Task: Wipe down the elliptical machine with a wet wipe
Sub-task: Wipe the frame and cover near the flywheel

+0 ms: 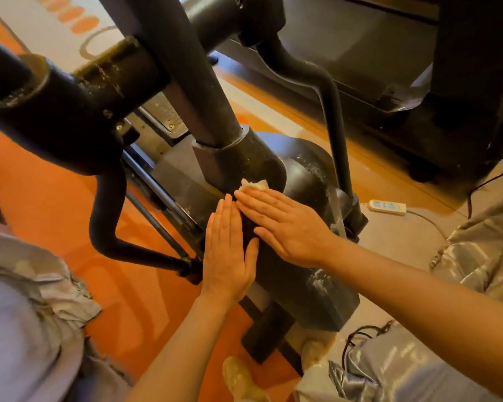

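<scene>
1. The large black metal elliptical machine [276, 166], dusty and streaked with pale residue, fills the middle of the view; its rounded dark housing runs from the near right towards the far left, where thick black tubes rise out of it.
2. The crumpled white wet wipe [254, 184] lies on the top of that housing, just below the collar of the upright post. Only its far edge shows, because the rest is under fingertips.
3. The right hand [285, 224] is spread flat, fingers straight and together, pressing the wipe onto the housing rather than pinching it. A flat palm likely serves to spread pressure so the cloth drags over the curved surface.
4. The left hand [230, 250] is also flat and extended, holding nothing. It rests on the left flank of the housing, its fingertips just beside the right hand's fingers, probably to brace the body while leaning in.
5. Grey dust shows on the housing to the right of the wipe and near its near end, so much wiping seems to remain.
6. A white plastic power strip [387, 206] lies on the orange and tan floor [55, 198] well to the right, its cord trailing nearer; a wet cloth is best kept apart from it.
</scene>
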Motion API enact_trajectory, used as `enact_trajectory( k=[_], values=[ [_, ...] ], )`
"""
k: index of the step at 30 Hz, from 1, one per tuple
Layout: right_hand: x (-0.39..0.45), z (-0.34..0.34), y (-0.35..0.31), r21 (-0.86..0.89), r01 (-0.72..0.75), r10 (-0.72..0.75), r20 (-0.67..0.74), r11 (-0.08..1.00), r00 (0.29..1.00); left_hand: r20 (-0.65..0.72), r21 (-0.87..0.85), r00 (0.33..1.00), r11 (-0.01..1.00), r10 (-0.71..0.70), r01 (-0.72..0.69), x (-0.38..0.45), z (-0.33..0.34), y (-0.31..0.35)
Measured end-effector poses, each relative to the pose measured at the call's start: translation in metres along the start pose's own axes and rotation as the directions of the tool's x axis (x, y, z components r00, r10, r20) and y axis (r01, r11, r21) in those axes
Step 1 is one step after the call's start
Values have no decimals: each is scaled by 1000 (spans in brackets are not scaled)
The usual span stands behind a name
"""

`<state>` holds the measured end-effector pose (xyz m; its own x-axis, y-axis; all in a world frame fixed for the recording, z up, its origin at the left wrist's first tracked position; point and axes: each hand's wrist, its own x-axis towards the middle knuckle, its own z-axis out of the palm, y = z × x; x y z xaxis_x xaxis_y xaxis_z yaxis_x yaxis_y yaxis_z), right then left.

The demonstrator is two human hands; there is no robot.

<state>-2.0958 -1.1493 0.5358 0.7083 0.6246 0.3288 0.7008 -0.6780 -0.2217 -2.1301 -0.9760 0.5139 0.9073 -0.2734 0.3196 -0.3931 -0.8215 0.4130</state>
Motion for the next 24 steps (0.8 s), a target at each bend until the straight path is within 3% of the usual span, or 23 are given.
enact_trajectory(
  k=[6,10,14,18,20,24],
  values=[
    [13,-7,8,-33,-25,23,-84,999,996,-27,68,999,998,16,-14,-4,2,-3],
    [58,-27,13,175,-158,192,-198,972,961,-43,105,999,994,20,-16,-2,4,-2],
    [24,-22,33,53,124,-124,6,991,992,-34,136,999,991,11,-6,-6,3,-2],
    [10,-38,58,-8,359,-346,239,933,907,-62,138,997,989,-38,46,-5,6,0],
    [32,-49,62,-52,420,-392,266,906,881,-77,133,996,989,-55,65,-7,8,2],
    [76,-51,47,-164,314,-293,142,935,946,-91,152,993,985,-73,86,-9,10,2]
  ],
)
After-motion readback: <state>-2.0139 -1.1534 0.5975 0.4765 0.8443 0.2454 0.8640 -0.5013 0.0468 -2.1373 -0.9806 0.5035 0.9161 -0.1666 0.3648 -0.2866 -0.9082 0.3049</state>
